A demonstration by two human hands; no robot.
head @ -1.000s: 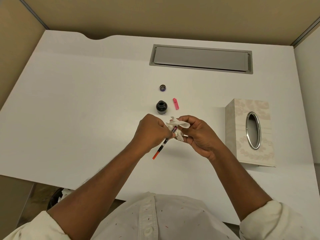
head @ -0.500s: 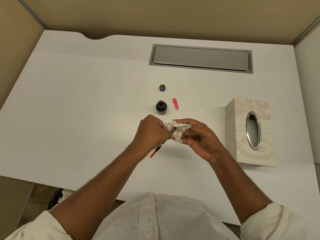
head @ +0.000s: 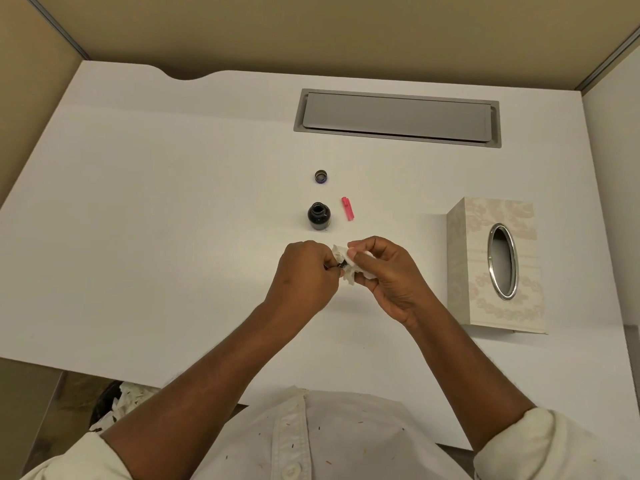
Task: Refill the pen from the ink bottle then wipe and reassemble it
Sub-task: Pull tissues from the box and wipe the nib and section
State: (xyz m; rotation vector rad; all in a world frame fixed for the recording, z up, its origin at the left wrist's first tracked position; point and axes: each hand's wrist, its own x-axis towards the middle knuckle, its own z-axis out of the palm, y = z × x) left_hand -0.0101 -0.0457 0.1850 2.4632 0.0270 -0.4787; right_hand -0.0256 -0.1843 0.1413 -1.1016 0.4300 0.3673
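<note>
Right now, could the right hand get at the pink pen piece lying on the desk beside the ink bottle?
Probably yes, but not freely: the right hand is pinching a tissue. The pink pen piece lies unobstructed just beyond it, apart from the open ink bottle.

White tabletop (head: pixel 156 202), notched at far left edge. Grey hinged cable flap (head: pixel 397 116) set flush near far edge. Pale floral tissue box (head: pixel 498 265) with oval metal-rimmed opening, at right. Tan partition walls (head: pixel 311 32) behind.
</note>
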